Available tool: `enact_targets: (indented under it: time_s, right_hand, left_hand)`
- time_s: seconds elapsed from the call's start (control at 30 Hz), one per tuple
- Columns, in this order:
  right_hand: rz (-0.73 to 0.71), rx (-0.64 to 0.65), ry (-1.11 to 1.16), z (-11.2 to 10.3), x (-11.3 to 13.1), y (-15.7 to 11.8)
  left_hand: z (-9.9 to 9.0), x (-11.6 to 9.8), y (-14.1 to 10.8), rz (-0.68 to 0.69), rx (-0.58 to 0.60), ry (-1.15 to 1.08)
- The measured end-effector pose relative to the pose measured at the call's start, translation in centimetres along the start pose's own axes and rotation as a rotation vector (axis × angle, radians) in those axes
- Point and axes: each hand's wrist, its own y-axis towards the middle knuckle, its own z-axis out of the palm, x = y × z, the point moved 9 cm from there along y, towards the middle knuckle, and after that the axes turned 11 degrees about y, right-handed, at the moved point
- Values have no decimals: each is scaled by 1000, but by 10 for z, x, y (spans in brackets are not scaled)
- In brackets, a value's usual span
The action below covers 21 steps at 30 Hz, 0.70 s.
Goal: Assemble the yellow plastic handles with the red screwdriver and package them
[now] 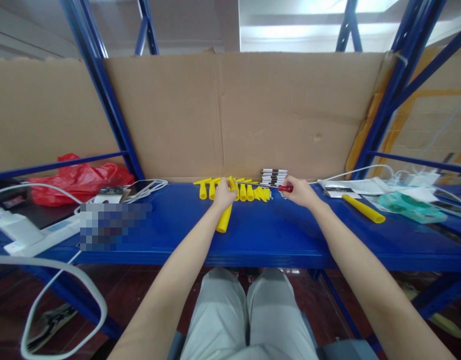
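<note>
My left hand (223,195) is closed around the upper part of a yellow hollow tube (224,220), whose open end points toward me. In my right hand (300,191) is a screwdriver with a red handle (286,188); its thin shaft runs left toward the top of the held tube. Whether the tip touches it I cannot make out. Behind my hands, several yellow tubes (243,193) stand in a row along the cardboard, with small flat yellow pieces (262,194) at the right end. A stack of white and dark-brown small packs (274,177) lies near my right hand.
Another yellow tube (363,208) lies on the blue table (275,235) at right, beside a teal packet (412,207). A red plastic bag (82,180), white power strip (46,240) and cables occupy the left. A cardboard panel (283,110) closes the back between blue posts.
</note>
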Motion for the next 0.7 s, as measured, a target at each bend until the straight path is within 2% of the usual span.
enact_targets:
  time_s: [0.2,0.7]
  right_hand:
    - [-11,-3,12,2,-1,1]
    - [-148,0,-50,4,6,3]
  left_hand:
    - [-2,-2,-2,4,8,14]
    - [-8,-12,-8,28,34,94]
